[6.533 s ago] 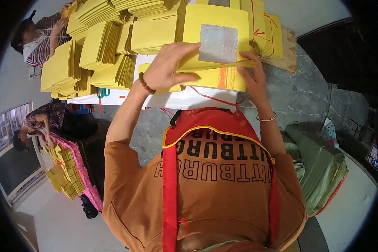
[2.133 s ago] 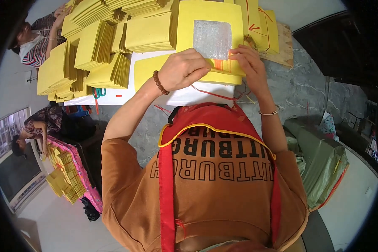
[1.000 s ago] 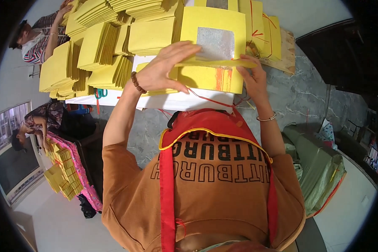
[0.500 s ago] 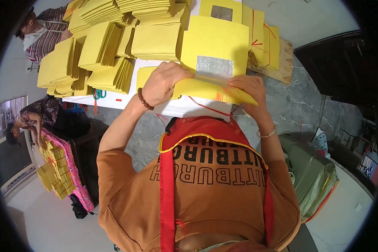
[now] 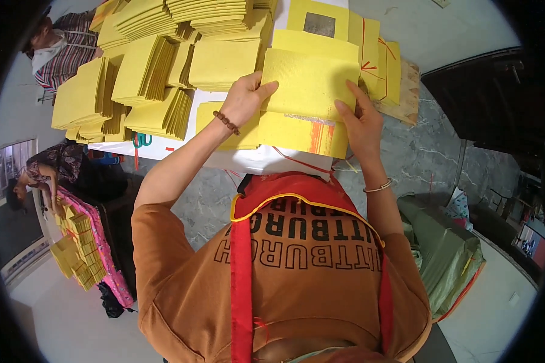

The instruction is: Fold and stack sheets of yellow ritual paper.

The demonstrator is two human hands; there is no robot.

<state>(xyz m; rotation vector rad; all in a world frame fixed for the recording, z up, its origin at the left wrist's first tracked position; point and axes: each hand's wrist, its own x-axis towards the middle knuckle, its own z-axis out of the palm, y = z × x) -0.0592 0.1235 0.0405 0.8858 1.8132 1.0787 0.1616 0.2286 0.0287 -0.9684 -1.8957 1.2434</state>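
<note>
Left hand point(image 5: 243, 100) & right hand point(image 5: 362, 121) both grip yellow paper sheet point(image 5: 309, 85).

The far and left side of the worktop point(image 5: 163, 148) is being crowded by fanned stacks of yellow paper point(image 5: 145, 75). Passage on the right is being blocked by tied bundles point(image 5: 378, 60). A bare white strip is being left open along the near edge.

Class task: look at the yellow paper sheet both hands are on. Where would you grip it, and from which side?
Grip the yellow sheet by its two side edges, coming in from the near side. It lies flat on the stack, wide and thin, so the left hand and right hand each pinch one side.
</note>
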